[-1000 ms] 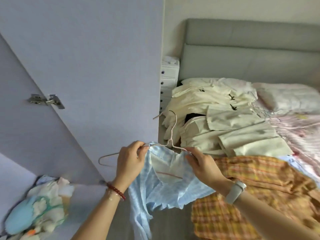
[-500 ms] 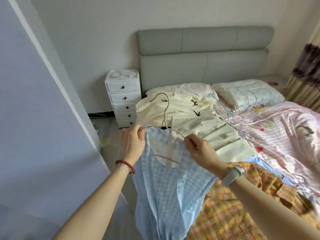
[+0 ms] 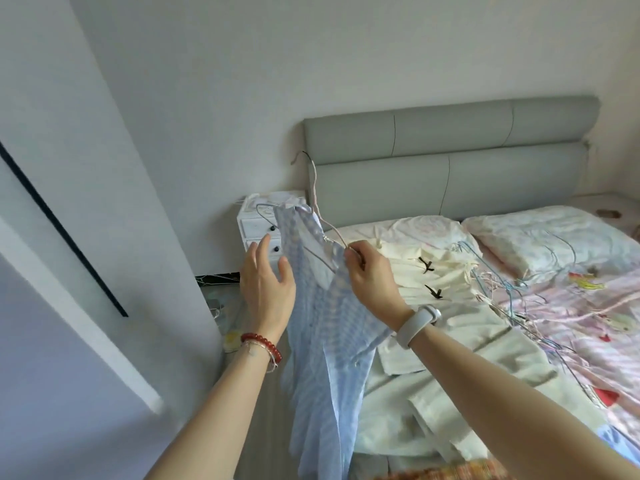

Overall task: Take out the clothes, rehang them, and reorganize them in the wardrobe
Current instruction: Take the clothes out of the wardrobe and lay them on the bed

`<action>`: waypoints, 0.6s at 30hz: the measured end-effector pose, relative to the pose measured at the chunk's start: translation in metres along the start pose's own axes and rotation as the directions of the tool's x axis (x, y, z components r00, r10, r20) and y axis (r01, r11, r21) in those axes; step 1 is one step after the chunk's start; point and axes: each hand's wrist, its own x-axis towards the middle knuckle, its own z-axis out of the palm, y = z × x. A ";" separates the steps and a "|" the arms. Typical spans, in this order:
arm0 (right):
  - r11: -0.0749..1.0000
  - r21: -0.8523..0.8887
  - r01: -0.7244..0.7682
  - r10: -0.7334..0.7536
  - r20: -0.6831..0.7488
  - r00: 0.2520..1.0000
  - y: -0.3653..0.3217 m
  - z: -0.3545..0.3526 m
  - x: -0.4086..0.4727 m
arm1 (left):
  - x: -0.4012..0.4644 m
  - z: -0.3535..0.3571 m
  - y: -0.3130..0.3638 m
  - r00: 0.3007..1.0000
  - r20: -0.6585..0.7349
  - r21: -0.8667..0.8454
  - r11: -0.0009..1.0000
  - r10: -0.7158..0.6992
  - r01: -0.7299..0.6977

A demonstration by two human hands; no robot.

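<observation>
A light blue checked garment [image 3: 325,341] hangs on a thin pink wire hanger [image 3: 314,188], raised in front of me. My right hand [image 3: 372,282] pinches the hanger's right shoulder together with the fabric there. My left hand [image 3: 266,282] is off the garment, fingers spread, just left of its edge. The hanger's hook stands up toward the headboard. Cream garments [image 3: 446,327] lie piled on the bed behind, and a strip of orange plaid cloth [image 3: 446,471] shows at the bottom edge.
The wardrobe door [image 3: 52,341] fills the left side. A white bedside drawer unit [image 3: 258,223] stands behind the garment. On the bed [image 3: 595,341] lie a bundle of loose wire hangers [image 3: 512,289], pillows [image 3: 547,237] and a pink patterned cover, under a grey headboard [image 3: 450,157].
The view has swung up and right, away from the wardrobe door. The garment rose higher on its hanger. My left hand let go of the left shoulder and opened.
</observation>
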 end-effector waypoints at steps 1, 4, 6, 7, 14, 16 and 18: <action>1.000 -0.014 0.017 -0.017 0.007 1.000 -0.001 0.007 0.016 | 0.009 0.004 -0.004 1.000 -0.004 -0.016 1.000 -0.007 0.007; 1.000 0.012 0.029 -0.029 -0.027 0.999 -0.004 0.024 0.058 | 0.036 0.017 -0.015 0.999 -0.010 -0.071 0.996 -0.048 0.047; 0.998 0.058 0.018 -0.012 -0.097 0.995 -0.003 0.027 0.085 | 0.050 0.029 -0.016 0.997 0.007 -0.087 0.993 -0.078 0.078; 0.998 0.068 0.005 0.004 -0.139 0.990 -0.001 0.026 0.098 | 0.056 0.036 -0.016 0.996 0.025 -0.091 0.992 -0.083 0.085; 0.975 0.200 -0.092 0.172 -0.428 0.887 0.067 -0.034 0.188 | 0.115 0.131 0.022 0.983 0.175 -0.071 0.997 0.048 -0.036; 0.968 0.211 -0.137 0.229 -0.515 0.826 0.107 -0.062 0.206 | 0.122 0.174 0.037 0.964 0.257 -0.030 0.997 0.075 -0.070; 0.961 0.199 -0.194 0.274 -0.564 0.779 0.156 -0.091 0.217 | 0.122 0.222 0.047 0.935 0.344 0.014 0.995 0.088 -0.099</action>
